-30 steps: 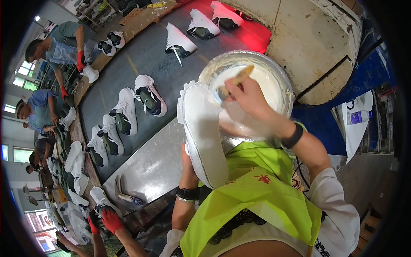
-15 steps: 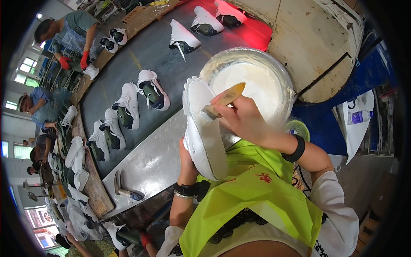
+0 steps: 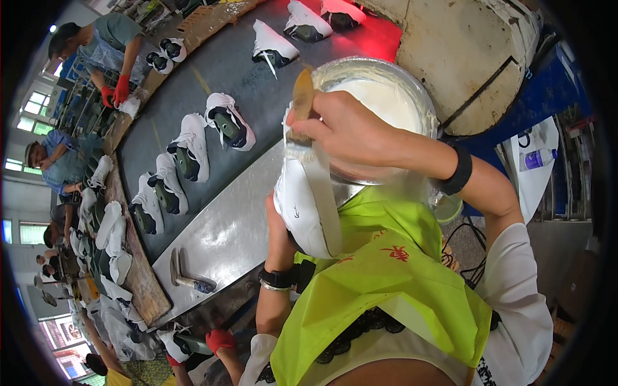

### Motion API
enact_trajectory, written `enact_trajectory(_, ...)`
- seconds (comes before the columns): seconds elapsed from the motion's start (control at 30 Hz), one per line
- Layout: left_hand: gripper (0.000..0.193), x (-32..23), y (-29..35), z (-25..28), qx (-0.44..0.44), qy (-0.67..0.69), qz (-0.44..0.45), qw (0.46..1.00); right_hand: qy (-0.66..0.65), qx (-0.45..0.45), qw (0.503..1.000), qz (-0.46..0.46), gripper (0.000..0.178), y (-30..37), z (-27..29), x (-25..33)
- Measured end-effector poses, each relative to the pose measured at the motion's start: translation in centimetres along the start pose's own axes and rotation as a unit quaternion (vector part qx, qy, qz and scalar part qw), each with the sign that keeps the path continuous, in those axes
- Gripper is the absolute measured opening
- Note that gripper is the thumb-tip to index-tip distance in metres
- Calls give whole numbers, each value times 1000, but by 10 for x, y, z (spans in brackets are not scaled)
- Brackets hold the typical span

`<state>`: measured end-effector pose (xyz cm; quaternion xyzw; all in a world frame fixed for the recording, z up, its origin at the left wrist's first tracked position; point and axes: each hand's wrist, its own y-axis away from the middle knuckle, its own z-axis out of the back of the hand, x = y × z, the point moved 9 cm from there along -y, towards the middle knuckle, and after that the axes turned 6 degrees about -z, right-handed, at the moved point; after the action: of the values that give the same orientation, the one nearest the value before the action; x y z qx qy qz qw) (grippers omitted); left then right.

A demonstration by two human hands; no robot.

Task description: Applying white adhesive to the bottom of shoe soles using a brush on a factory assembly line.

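Note:
A white shoe (image 3: 308, 212) is held up in front of me, its long side tilted upward. My left hand (image 3: 278, 235) grips it from the left and below; some of those fingers are hidden behind the shoe. In my right hand (image 3: 335, 125) is a brush (image 3: 302, 103) with a yellowish wooden handle. Its bristles press on the upper part of the shoe, partly covered by my fingers. Just behind my right forearm stands a round metal basin (image 3: 421, 83) containing white, creamy liquid.
Several white and dark green shoes (image 3: 193, 148) stand on the dark conveyor belt (image 3: 251, 83). A hammer (image 3: 187, 276) lies on the metal ledge (image 3: 225, 238). Co-workers with red gloves (image 3: 122, 90) work across the belt. A purple-labelled bottle (image 3: 539, 158) is at the right.
My right hand has moved up and left, carrying the brush toward the shoe's far end and edge. The shoe has turned slightly in my left hand. A co-worker's red gloves came into view below.

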<state>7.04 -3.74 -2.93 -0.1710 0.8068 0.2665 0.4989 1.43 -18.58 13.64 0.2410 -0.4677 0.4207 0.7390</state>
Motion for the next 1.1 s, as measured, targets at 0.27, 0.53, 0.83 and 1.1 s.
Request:
enact_trajectory(0.27,44,1,8,4,-13,82,30,996,2,-22,998,65,19,-29,16,-2)
enact_trajectory(0.53,46,14,2,23,-7,124,31,992,36,-107,988,102,15,27,0,-26)
enact_trajectory(0.83,48,14,5,17,-10,132,62,989,27,-113,991,59,20,-27,6,0)
enact_trajectory(1.1,49,19,12,35,-23,231,64,970,-87,-113,990,-1,20,29,1,-43)
